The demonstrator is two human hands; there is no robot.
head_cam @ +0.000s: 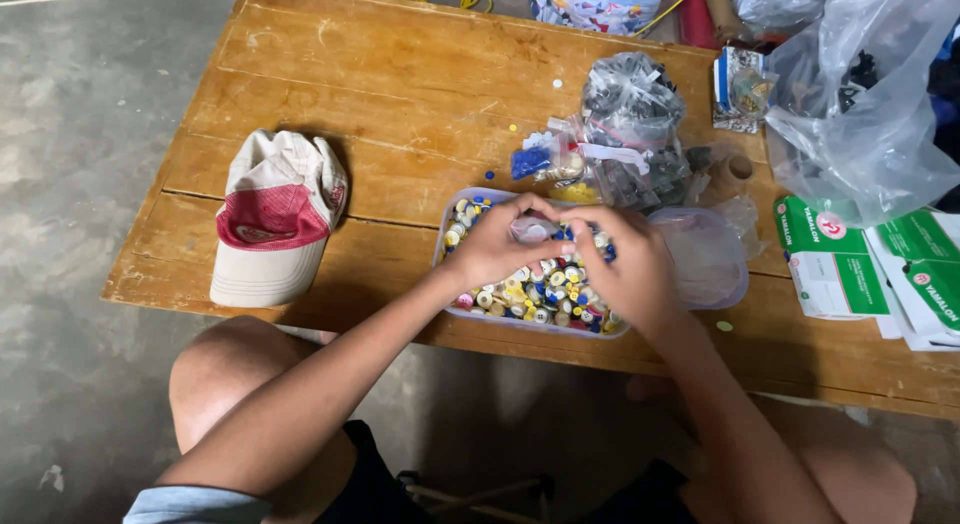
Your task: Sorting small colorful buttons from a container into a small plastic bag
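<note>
1. Plastic is what you are working over: a clear tray (447,216) packed with small caps (545,289) in white, yellow, blue and pink, sitting at the near edge of the wooden table (400,94).
2. Your left hand (493,246) and right hand (632,269) meet above the tray's middle, fingertips pinched together on something small and pale (530,230). It looks like a cap or a scrap of clear bag, but I cannot tell which.
3. Both hands are grasping it, not clenched into fists and not released.
4. A soft clear bag (708,254) slumps at the tray's right end, just beside your right hand.
5. Behind the tray stand knotted bags (632,124) of dark parts, with loose caps scattered on the wood near them.
6. A red and cream hat (275,216) lies well apart, toward the table's left edge. Green and white boxes (835,259) sit near the right edge.
7. Risk, as I judge it: the tray sits right at the near edge, so a downward push from your wrists could tip it onto your knees.
8. Another risk: the piece is tiny, and a slip would drop it among the caps, where it would be hard to find.
9. One stray green bit (724,326) already lies close to the near edge and could roll off.
</note>
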